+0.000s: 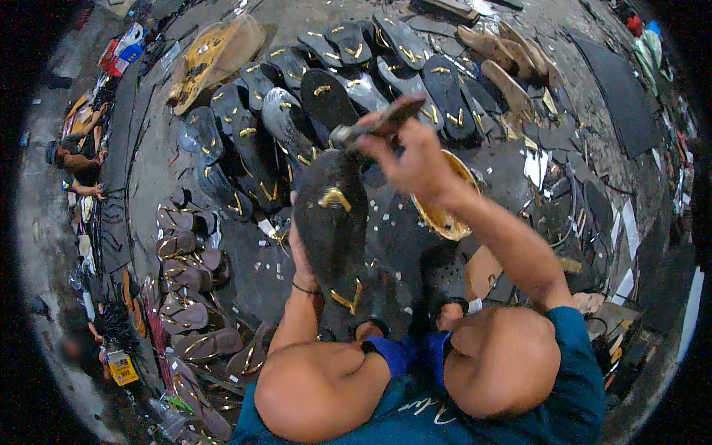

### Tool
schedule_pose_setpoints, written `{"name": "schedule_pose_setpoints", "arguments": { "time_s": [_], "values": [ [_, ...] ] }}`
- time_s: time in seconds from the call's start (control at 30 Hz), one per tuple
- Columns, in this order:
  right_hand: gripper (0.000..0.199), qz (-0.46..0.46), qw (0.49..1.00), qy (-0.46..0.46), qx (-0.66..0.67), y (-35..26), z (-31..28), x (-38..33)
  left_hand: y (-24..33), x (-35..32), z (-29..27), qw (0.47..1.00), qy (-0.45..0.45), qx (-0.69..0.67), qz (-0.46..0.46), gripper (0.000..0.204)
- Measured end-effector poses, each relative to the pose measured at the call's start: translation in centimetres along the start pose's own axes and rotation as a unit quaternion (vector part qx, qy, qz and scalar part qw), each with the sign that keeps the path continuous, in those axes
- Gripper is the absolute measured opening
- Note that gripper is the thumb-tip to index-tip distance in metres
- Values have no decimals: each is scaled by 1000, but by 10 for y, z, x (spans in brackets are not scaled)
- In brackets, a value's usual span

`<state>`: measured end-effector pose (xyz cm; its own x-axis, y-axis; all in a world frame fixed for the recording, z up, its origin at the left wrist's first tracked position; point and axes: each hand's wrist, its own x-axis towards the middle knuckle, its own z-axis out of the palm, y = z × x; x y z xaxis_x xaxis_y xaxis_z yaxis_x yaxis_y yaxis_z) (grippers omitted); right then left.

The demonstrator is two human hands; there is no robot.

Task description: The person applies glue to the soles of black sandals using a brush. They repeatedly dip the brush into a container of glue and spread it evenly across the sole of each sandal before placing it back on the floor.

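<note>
Being thin, light and likely flexible, the black sandal sole [331, 219] is propped over the floor [259, 274] by the left hand [302, 252] from behind, finger closure unseen, while the right hand [411, 159] is clenched around a hammer [374, 122].

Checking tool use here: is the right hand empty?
No: the right hand grips a hammer raised above the black sandal sole that the left hand supports.

- Sole [330, 222] in left hand [300, 248]: black rubber-like, matt, w/ shiny gold metallic-looking strap bits.
- Tool [374, 122] in right hand [411, 159]: handle looks wood, brown; head dull grey metal.
- Dark soles [297, 119] on floor: some glossy, prob. plastic-wrapped.
- Floor [167, 167]: rough grey, gritty, paper scraps.
- Brown sandals [182, 278]: smooth, slight sheen.
</note>
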<state>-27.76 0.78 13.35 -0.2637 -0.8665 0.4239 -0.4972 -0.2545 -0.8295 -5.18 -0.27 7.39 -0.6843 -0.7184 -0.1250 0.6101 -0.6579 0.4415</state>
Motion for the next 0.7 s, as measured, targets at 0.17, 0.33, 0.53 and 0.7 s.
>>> {"name": "schedule_pose_setpoints", "arguments": {
  "time_s": [0.17, 0.33, 0.53, 0.7],
  "values": [
    [24, -69, 991, -39, 111, -11, 27, -60, 15, 1, -14, 999, 6, -3, 39, 58],
    [17, 108, 931, -254, 239, -23, 18, -127, 29, -15, -70, 912, 375, 155, 55, 59],
    [20, 184, 949, 5, -255, 80, -63, -131, 7, -103, -105, 923, 371, 70, -80, 56],
    [20, 194, 959, 54, -199, 36, -83, -125, 5, -125, -102, 932, 350, 29, -91, 53]
  ]
}}
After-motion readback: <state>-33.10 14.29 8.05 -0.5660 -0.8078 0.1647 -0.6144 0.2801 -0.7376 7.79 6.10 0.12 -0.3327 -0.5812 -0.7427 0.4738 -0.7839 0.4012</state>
